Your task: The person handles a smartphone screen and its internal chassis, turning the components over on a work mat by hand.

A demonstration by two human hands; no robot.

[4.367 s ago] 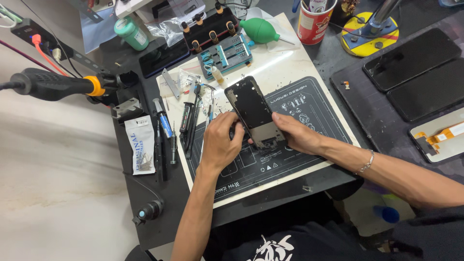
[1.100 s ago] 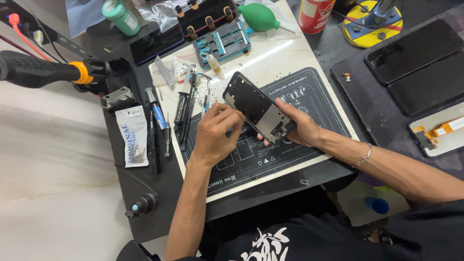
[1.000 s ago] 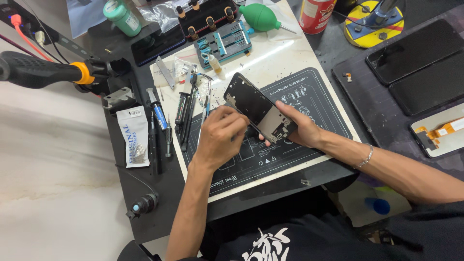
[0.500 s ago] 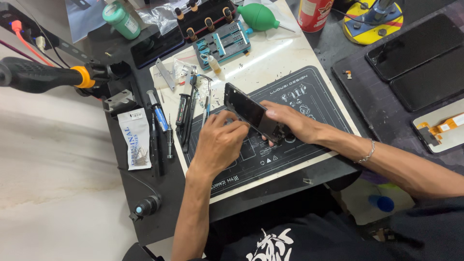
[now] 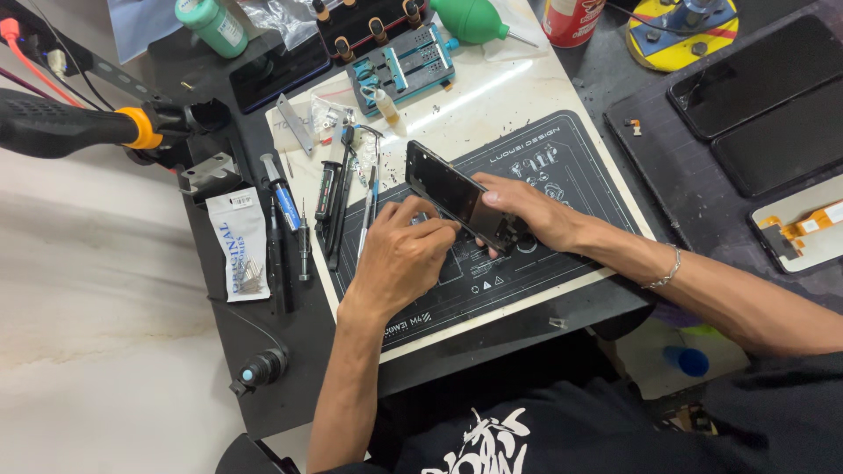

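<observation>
While the right hand (image 5: 527, 206) props a dark phone frame (image 5: 457, 195) tilted above the black work mat (image 5: 562, 167), the left hand (image 5: 399, 259) works at its lower edge.

Seen from the head camera, the right-hand fingers are closed around the frame's near end, holding it off the mat; the left-hand fingers are pinched narrow, whether on a small part or tool I cannot tell. To do this well, I judge the frame should be kept steady and the pinch light, well apart from the screwdrivers (image 5: 329, 206) lying to the left.
</observation>
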